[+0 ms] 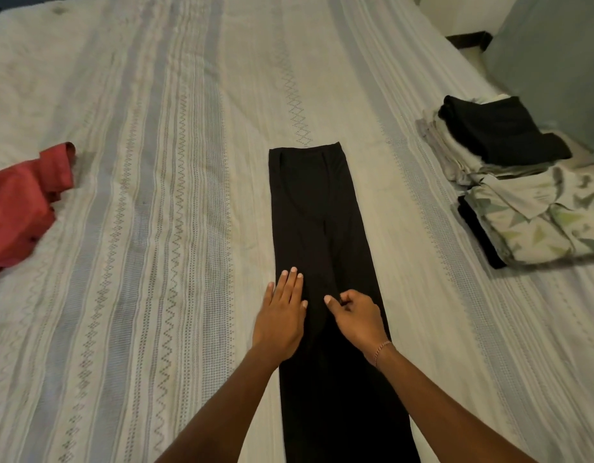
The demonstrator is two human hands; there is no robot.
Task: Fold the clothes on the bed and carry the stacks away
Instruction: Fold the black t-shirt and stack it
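Black pants point(309, 208) look soft and light; left hand point(280, 315) presses flat, right hand point(354, 315) pinches the cloth mid-leg.

The black trousers point(317, 228) lay flat along my bed point(155, 162), folded lengthwise, waistband away from me. A crumpled red garment point(21, 208) sat far left; two folded stacks point(509, 182) rested at the right edge
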